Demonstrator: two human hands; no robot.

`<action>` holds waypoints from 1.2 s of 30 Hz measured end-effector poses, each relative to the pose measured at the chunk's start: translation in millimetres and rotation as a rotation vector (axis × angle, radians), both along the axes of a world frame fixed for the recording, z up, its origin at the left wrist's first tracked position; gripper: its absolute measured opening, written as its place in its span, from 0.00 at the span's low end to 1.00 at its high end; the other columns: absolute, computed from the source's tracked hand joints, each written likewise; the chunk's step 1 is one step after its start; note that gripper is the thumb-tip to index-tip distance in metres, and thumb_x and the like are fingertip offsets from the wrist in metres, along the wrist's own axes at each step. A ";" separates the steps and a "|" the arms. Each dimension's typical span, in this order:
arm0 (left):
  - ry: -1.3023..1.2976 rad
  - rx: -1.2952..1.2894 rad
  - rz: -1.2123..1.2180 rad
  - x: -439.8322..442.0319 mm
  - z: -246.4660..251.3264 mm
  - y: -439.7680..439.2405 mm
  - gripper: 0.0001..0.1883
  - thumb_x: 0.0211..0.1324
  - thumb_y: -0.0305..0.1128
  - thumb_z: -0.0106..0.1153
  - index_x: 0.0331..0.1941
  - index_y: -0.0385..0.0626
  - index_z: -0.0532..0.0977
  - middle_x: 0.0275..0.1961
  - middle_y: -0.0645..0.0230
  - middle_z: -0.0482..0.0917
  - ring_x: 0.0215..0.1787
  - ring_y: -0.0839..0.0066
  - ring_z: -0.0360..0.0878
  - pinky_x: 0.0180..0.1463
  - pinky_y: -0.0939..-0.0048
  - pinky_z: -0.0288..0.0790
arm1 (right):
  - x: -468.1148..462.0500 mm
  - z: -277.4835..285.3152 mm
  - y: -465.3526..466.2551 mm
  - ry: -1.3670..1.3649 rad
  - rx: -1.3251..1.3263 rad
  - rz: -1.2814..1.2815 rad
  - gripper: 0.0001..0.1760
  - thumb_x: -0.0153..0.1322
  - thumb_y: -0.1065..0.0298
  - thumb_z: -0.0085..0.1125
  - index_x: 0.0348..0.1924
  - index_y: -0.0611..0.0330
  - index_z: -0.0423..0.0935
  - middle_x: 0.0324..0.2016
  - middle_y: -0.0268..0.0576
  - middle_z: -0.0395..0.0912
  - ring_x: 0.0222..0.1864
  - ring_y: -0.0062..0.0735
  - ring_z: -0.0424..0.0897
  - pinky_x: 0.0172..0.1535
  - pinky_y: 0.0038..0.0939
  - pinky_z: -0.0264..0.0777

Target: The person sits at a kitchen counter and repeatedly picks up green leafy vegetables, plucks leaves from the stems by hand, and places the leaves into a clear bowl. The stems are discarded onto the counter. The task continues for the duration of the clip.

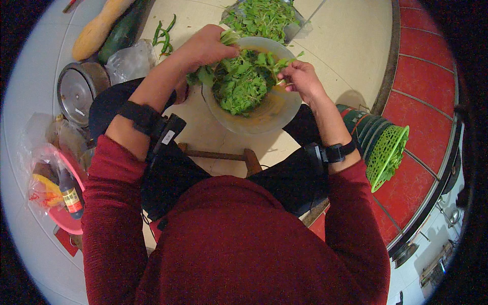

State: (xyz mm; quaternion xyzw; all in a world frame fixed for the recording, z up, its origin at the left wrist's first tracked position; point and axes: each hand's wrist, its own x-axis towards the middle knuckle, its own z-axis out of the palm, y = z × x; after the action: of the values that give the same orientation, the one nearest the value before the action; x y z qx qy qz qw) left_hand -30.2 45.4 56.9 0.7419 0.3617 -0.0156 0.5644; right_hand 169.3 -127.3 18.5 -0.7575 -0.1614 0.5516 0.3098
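A translucent plastic basin sits in front of me above the tiled floor, with a heap of leafy greens inside it. My left hand grips a bunch of pale-stemmed greens over the basin's far left rim. On the right side, the fingers of my right hand pinch a leafy sprig at the rim. More loose greens lie on a plastic sheet beyond the basin.
Several green chillies, a tan gourd, a dark green gourd and a round metal pot lie to the left. A pink basin holds a bottle. At right, a green basket tops a dark ribbed container.
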 end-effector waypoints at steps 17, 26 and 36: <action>-0.130 -0.388 0.010 16.0 -5.7 -11.9 0.19 0.44 0.36 0.66 0.40 0.38 0.77 0.33 0.65 0.81 0.31 0.76 0.77 0.34 0.72 0.72 | -33.4 32.7 17.9 0.364 0.326 0.061 0.05 0.67 0.72 0.57 0.34 0.63 0.76 0.28 0.41 0.79 0.24 0.20 0.76 0.23 0.16 0.63; -0.148 -0.498 0.126 17.2 -0.9 -19.6 0.19 0.45 0.38 0.67 0.39 0.41 0.76 0.32 0.67 0.80 0.28 0.77 0.76 0.25 0.75 0.69 | -35.0 30.5 19.7 0.299 0.388 -0.050 0.04 0.67 0.73 0.57 0.33 0.64 0.76 0.28 0.43 0.80 0.26 0.26 0.79 0.24 0.19 0.69; -0.179 -0.490 0.162 19.1 -7.0 -23.7 0.14 0.46 0.35 0.66 0.36 0.40 0.77 0.30 0.68 0.80 0.26 0.79 0.75 0.23 0.76 0.68 | -42.2 26.0 18.9 0.399 0.403 -0.065 0.05 0.68 0.72 0.55 0.34 0.64 0.76 0.29 0.44 0.79 0.27 0.28 0.80 0.25 0.20 0.71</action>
State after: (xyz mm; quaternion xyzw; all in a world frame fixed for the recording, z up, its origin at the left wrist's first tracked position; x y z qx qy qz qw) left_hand -11.1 21.8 49.8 0.5504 0.3540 0.0081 0.7561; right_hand 127.1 -108.4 44.5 -0.5618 -0.1795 0.6362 0.4973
